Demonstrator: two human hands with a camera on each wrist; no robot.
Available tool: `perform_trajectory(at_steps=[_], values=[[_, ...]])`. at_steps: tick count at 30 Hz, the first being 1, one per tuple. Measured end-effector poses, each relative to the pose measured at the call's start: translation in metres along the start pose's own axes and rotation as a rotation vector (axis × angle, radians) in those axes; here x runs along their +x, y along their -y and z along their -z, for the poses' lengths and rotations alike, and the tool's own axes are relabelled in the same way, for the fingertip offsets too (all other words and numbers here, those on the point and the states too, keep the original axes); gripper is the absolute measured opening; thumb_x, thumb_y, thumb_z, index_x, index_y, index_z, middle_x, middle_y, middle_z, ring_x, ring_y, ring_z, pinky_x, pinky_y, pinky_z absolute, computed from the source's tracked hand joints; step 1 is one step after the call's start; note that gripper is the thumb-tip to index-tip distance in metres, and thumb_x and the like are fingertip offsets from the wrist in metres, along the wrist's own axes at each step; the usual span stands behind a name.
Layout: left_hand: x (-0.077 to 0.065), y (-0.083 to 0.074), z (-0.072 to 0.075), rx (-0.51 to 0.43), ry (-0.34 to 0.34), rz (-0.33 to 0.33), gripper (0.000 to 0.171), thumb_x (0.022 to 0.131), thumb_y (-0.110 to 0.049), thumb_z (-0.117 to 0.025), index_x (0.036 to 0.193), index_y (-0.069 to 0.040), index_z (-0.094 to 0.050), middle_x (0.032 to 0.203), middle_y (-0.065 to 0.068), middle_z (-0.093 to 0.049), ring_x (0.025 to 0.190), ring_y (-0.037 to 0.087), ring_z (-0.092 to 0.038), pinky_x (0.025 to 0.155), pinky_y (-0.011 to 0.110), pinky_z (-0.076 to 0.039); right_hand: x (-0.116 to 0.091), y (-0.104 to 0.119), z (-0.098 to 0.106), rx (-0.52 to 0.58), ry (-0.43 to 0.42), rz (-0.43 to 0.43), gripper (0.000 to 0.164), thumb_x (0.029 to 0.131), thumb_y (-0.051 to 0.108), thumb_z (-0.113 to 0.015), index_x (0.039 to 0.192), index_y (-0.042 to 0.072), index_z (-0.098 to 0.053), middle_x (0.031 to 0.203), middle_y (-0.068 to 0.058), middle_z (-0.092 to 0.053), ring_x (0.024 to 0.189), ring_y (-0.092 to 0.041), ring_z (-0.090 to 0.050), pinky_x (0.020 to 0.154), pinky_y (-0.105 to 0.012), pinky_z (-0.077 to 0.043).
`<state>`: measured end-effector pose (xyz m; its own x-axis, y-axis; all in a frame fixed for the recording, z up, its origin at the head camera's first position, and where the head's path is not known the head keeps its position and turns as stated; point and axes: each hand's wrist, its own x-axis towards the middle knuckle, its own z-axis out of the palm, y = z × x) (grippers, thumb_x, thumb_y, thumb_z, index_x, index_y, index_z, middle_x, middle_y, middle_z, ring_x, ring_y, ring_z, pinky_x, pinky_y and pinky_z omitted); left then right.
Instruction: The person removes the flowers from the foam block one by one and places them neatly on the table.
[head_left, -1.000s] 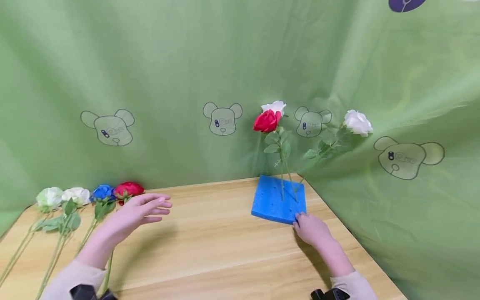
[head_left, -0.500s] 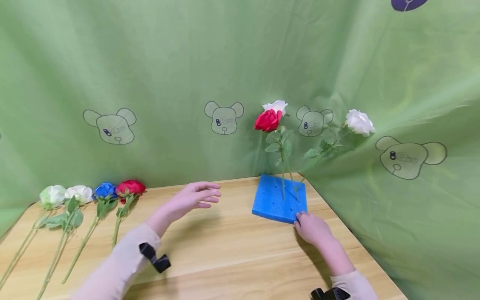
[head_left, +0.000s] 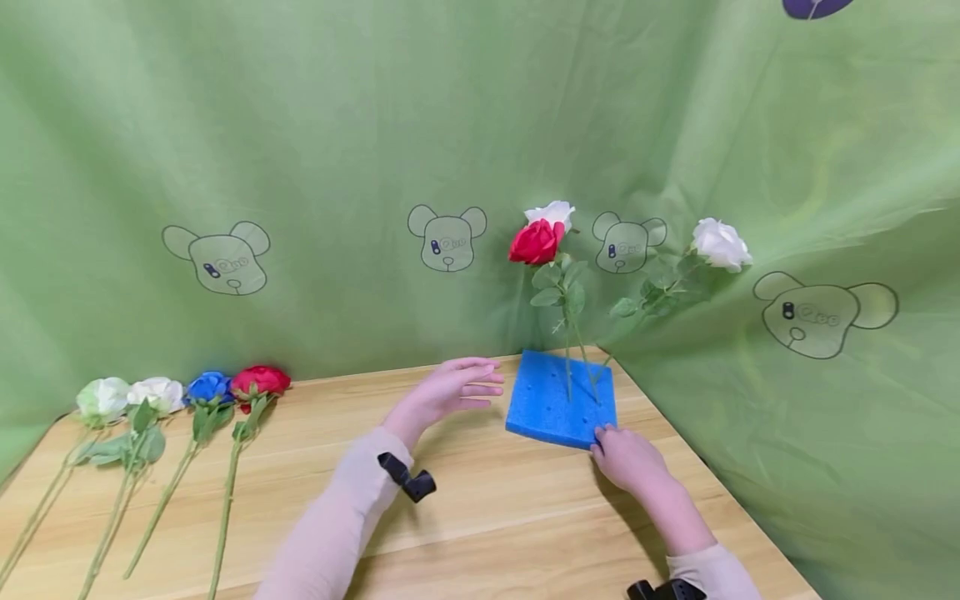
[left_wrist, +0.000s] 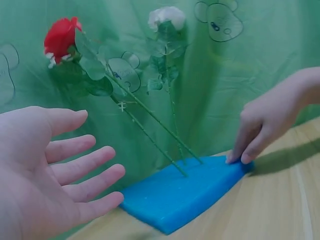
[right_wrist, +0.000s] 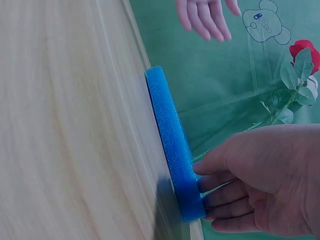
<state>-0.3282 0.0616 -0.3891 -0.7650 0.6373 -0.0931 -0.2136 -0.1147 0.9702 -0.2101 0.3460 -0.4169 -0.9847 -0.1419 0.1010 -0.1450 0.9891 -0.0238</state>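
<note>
A blue foam block (head_left: 536, 417) with small holes lies flat at the table's back right. Rising from it on thin stems are a red artificial rose (head_left: 536, 242), a white rose (head_left: 551, 215) behind it and another white rose (head_left: 720, 244) leaning right. My right hand (head_left: 628, 458) holds the block's near right corner between thumb and fingers, as the right wrist view also shows (right_wrist: 260, 185). Just left of the block hovers my left hand (head_left: 455, 389), fingers spread and holding nothing; in the left wrist view its palm (left_wrist: 45, 175) shows beside the foam (left_wrist: 175, 195).
On the table's left lie a greenish-white rose (head_left: 102, 400), a white rose (head_left: 156, 394), a blue rose (head_left: 208, 388) and a red rose (head_left: 260, 382), stems toward me. A green curtain (head_left: 337, 167) with bear outlines borders the wooden table (head_left: 480, 533) behind and at right.
My left hand has travelled right from beside the lying red rose to near the foam block, staying empty. My right hand stays at the block's corner, and the flowers have not moved.
</note>
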Motion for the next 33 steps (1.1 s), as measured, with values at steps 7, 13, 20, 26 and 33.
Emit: perform_trajectory(at_steps=[7,13,20,26,33], values=[[0.036,0.024,-0.018,-0.084,0.037,-0.030,0.051,0.101,-0.023,-0.052,0.145,-0.001,-0.040,0.147,0.026,-0.044,0.136,0.043,-0.044,0.117,0.054,-0.033,-0.002,0.003,0.004,0.013,0.016,-0.016,0.039,0.094,0.017,-0.059,0.122,-0.010,-0.061,0.124,-0.035,-0.059,0.109,-0.049,-0.061,0.090,-0.058,-0.054],[0.059,0.045,-0.031,-0.191,0.061,-0.022,0.048,0.102,-0.024,-0.051,0.144,-0.002,-0.043,0.150,0.026,-0.040,0.138,0.041,-0.042,0.117,0.052,-0.035,-0.003,0.002,0.005,0.009,0.000,-0.006,0.038,0.093,0.016,-0.060,0.121,-0.010,-0.062,0.122,-0.035,-0.060,0.106,-0.049,-0.062,0.088,-0.058,-0.055],[0.075,0.059,-0.049,-0.251,0.052,-0.028,0.048,0.102,-0.026,-0.052,0.142,0.000,-0.045,0.146,0.025,-0.046,0.135,0.037,-0.047,0.115,0.047,-0.039,-0.002,0.002,0.005,0.016,0.008,-0.018,0.038,0.094,0.017,-0.060,0.121,-0.009,-0.062,0.123,-0.035,-0.060,0.105,-0.049,-0.063,0.086,-0.057,-0.056],[0.089,0.063,-0.067,-0.235,0.061,-0.034,0.046,0.102,-0.026,-0.052,0.140,0.000,-0.048,0.144,0.026,-0.048,0.134,0.038,-0.048,0.116,0.047,-0.038,-0.002,0.001,0.006,0.022,0.021,-0.035,0.038,0.094,0.017,-0.060,0.122,-0.008,-0.062,0.123,-0.034,-0.060,0.105,-0.049,-0.063,0.086,-0.057,-0.055],[0.103,0.068,-0.079,-0.216,-0.006,-0.030,0.041,0.100,-0.020,-0.055,0.135,0.001,-0.053,0.140,0.028,-0.051,0.132,0.037,-0.051,0.114,0.045,-0.042,-0.001,-0.001,0.004,0.013,0.007,-0.023,0.038,0.094,0.017,-0.060,0.121,-0.009,-0.062,0.122,-0.034,-0.061,0.104,-0.048,-0.064,0.086,-0.057,-0.055]])
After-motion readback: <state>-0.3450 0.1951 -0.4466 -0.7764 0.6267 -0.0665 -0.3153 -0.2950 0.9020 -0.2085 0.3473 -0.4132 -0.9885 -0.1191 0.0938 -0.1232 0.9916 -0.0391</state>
